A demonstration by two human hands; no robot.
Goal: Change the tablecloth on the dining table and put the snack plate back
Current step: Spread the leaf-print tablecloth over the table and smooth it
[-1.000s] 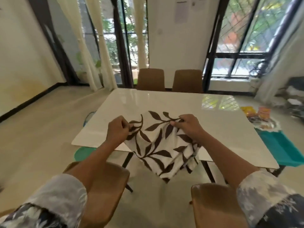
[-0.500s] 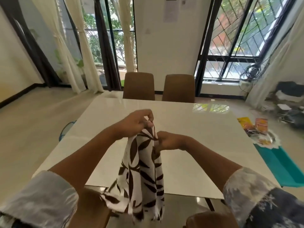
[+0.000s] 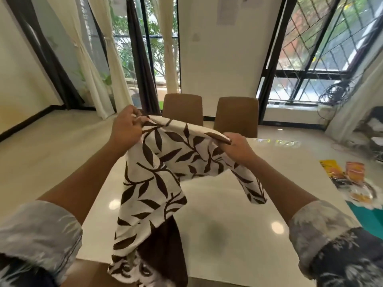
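Head view: left grip (image 3: 126, 129) and right grip (image 3: 238, 149) clutch one tablecloth (image 3: 157, 175) above one table (image 3: 228, 208), two chairs (image 3: 182, 108) beyond.

Lower end of tablecloth (image 3: 157, 183) runs off bottom edge. left hand (image 3: 126, 129), right hand (image 3: 236, 150): fingertips mostly tucked into folds. snack plate (image 3: 364, 193) blurred, clipped at right edge; packets (image 3: 331, 170) unreadable.

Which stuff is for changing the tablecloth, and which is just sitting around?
For the job: leaf-print tablecloth, gripped by the left hand and right hand; dining table; snack plate, past the table's right edge.

Just there: brown chairs across the table; curtains; cables by the window.
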